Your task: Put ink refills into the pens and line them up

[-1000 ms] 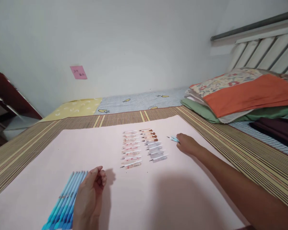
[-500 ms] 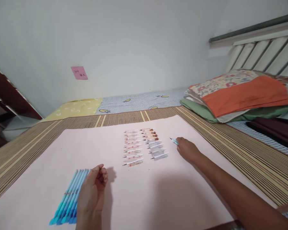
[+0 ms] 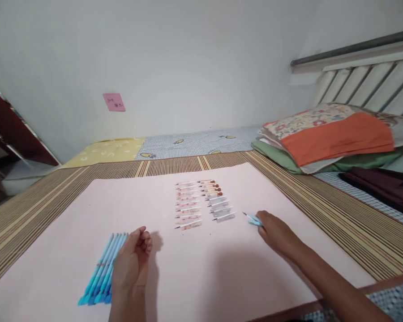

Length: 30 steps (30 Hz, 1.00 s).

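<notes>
Two-handed | clamps pen parts (image 3: 255,220) in right hand (image 3: 273,229) | half-hides blue pens (image 3: 100,272) with left hand (image 3: 130,257), can't tell grip | can't read handwritten pink note (image 3: 113,108)

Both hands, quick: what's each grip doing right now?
Left hand: loosely curled beside the blue pens; nothing visible in its grip.
Right hand: closed, holding a slim light-blue and white item with a dark tip.
</notes>
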Each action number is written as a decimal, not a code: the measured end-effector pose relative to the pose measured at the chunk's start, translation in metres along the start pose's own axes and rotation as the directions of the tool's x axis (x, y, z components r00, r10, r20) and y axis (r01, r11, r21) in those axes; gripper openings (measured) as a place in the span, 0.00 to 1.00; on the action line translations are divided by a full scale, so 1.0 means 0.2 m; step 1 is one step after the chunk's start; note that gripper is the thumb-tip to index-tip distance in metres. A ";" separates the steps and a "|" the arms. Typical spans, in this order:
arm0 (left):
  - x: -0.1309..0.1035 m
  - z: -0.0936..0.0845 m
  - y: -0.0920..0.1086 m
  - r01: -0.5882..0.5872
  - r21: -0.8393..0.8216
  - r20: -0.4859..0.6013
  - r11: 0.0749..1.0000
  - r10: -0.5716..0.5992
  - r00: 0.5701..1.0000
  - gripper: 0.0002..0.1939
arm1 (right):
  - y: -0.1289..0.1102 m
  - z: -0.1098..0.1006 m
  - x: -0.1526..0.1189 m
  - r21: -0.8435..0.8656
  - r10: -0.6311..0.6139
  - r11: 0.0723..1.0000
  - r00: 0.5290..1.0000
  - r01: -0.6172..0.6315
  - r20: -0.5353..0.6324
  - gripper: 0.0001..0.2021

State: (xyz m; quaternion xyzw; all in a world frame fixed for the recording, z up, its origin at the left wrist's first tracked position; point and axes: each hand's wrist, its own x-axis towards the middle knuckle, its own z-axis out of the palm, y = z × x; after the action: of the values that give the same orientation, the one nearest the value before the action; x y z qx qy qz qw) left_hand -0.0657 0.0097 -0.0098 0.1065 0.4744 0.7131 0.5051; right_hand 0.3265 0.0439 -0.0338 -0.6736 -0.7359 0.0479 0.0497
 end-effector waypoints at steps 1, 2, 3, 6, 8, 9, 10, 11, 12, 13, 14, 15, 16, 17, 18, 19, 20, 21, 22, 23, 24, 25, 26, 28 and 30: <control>0.00 0.00 0.00 0.001 -0.002 -0.001 1.000 -0.001 1.000 0.04 | -0.01 0.01 -0.04 0.032 -0.034 0.999 0.999 0.034 -0.007 0.07; 0.00 0.00 0.00 0.001 -0.005 -0.001 1.000 -0.001 1.000 0.04 | -0.04 0.03 -0.07 0.063 -0.071 0.995 0.997 0.072 -0.009 0.07; 0.00 0.01 0.00 0.000 -0.008 -0.001 1.000 0.000 1.000 0.04 | -0.07 0.04 -0.10 0.092 -0.118 0.989 0.993 0.119 -0.007 0.08; -0.01 0.02 -0.01 0.002 -0.010 0.006 1.000 -0.002 1.000 0.04 | -0.23 0.08 -0.13 0.154 -0.287 0.947 0.958 0.283 0.002 0.10; -0.01 0.02 -0.01 0.001 -0.010 0.013 1.000 -0.001 1.000 0.04 | -0.37 0.11 -0.13 0.164 -0.377 0.914 0.926 0.370 0.012 0.11; -0.01 0.02 -0.01 0.001 -0.010 0.014 1.000 -0.001 1.000 0.04 | -0.45 0.12 -0.12 0.170 -0.418 0.897 0.908 0.408 0.028 0.11; -0.01 0.02 -0.02 0.001 -0.010 0.012 1.000 -0.001 1.000 0.04 | -0.52 0.12 -0.10 0.174 -0.456 0.880 0.889 0.443 0.045 0.12; -0.01 0.01 -0.02 -0.001 -0.012 0.009 1.000 0.001 1.000 0.04 | -0.59 0.13 -0.09 0.175 -0.476 0.870 0.878 0.461 0.054 0.12; 0.00 0.01 -0.02 -0.002 -0.013 0.007 1.000 0.002 1.000 0.04 | -0.65 0.14 -0.07 0.167 -0.487 0.866 0.871 0.472 0.062 0.12; 0.00 0.01 -0.02 -0.003 -0.015 0.006 1.000 0.004 1.000 0.04 | -0.70 0.14 -0.06 0.162 -0.501 0.859 0.863 0.486 0.064 0.12; 0.01 0.00 -0.02 -0.006 -0.018 0.009 1.000 0.006 1.000 0.04 | -0.75 0.15 -0.05 0.154 -0.513 0.852 0.856 0.500 0.064 0.11; 0.01 0.00 -0.02 -0.007 -0.020 0.013 1.000 0.007 1.000 0.04 | -0.78 0.15 -0.03 0.145 -0.527 0.845 0.848 0.515 0.057 0.10; 0.01 0.00 -0.02 -0.006 -0.025 0.019 1.000 0.007 1.000 0.04 | -0.80 0.15 -0.02 0.137 -0.539 0.837 0.841 0.530 0.042 0.09; 0.01 -0.01 -0.02 -0.004 -0.029 0.027 1.000 0.005 1.000 0.04 | -0.82 0.16 -0.02 0.129 -0.548 0.831 0.836 0.541 0.025 0.08; 0.01 -0.01 -0.02 -0.001 -0.033 0.033 0.999 0.002 0.999 0.04 | -0.83 0.16 -0.01 0.124 -0.554 0.826 0.832 0.549 0.005 0.07; 0.01 -0.01 -0.02 0.001 -0.035 0.035 0.999 0.000 0.999 0.04 | -0.83 0.16 -0.02 0.123 -0.554 0.825 0.832 0.552 -0.014 0.06; 0.01 -0.01 -0.03 0.003 -0.037 0.037 0.999 -0.002 0.999 0.04 | -0.83 0.16 -0.02 0.124 -0.550 0.826 0.834 0.550 -0.032 0.05; 0.01 0.00 -0.03 0.004 -0.039 0.036 0.999 -0.002 0.999 0.04 | -0.83 0.16 -0.03 0.132 -0.546 0.826 0.836 0.547 -0.047 0.05; 0.01 0.00 -0.03 0.004 -0.039 0.035 0.999 -0.002 0.999 0.04 | -0.83 0.15 -0.05 0.148 -0.542 0.826 0.838 0.544 -0.063 0.06; 0.01 -0.01 -0.03 0.004 -0.040 0.035 0.999 -0.003 0.999 0.04 | -0.83 0.15 -0.06 0.173 -0.536 0.823 0.840 0.541 -0.081 0.07; 0.01 -0.01 -0.03 0.005 -0.040 0.037 0.999 -0.004 0.999 0.04 | -0.82 0.15 -0.07 0.203 -0.531 0.816 0.841 0.541 -0.103 0.09; 0.02 -0.01 -0.02 0.006 -0.041 0.038 0.999 -0.004 0.999 0.04 | -0.81 0.15 -0.08 0.236 -0.531 0.803 0.837 0.547 -0.132 0.12; 0.02 -0.01 -0.02 0.008 -0.041 0.039 0.999 -0.006 0.999 0.04 | -0.79 0.15 -0.07 0.267 -0.533 0.785 0.829 0.559 -0.168 0.13; 0.02 -0.02 -0.02 0.009 -0.040 0.035 0.999 -0.008 0.999 0.03 | -0.72 0.14 -0.03 0.301 -0.529 0.749 0.806 0.590 -0.265 0.09; 0.03 -0.02 -0.02 0.009 -0.040 0.026 0.999 -0.008 1.000 0.03 | -0.59 0.13 0.07 0.297 -0.474 0.756 0.800 0.584 -0.368 0.07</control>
State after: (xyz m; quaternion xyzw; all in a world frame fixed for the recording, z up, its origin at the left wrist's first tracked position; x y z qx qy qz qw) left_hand -0.0693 0.0123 -0.0168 0.1037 0.4537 0.7190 0.5162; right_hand 0.2055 0.0481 -0.0424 -0.4109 -0.8579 0.0870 0.2960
